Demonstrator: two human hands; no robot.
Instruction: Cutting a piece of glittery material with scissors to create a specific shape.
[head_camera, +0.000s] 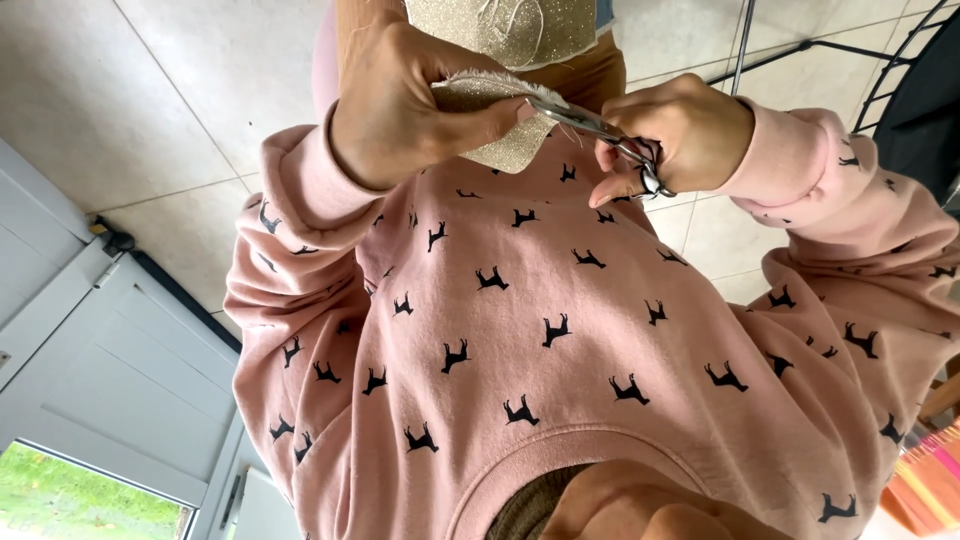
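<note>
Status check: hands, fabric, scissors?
Left hand pinches glitter fabric. Right hand grips scissors, blades at fabric edge. Nothing in the way.

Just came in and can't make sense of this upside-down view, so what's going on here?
A person in a pink sweatshirt with small black animal prints is cutting glittery gold fabric. The left hand pinches the fabric's frayed edge, thumb on top. The right hand works a pair of scissors, fingers through the handles, with the blades reaching into the fabric. More of the fabric lies on the lap above, over a pale tiled floor.
</note>
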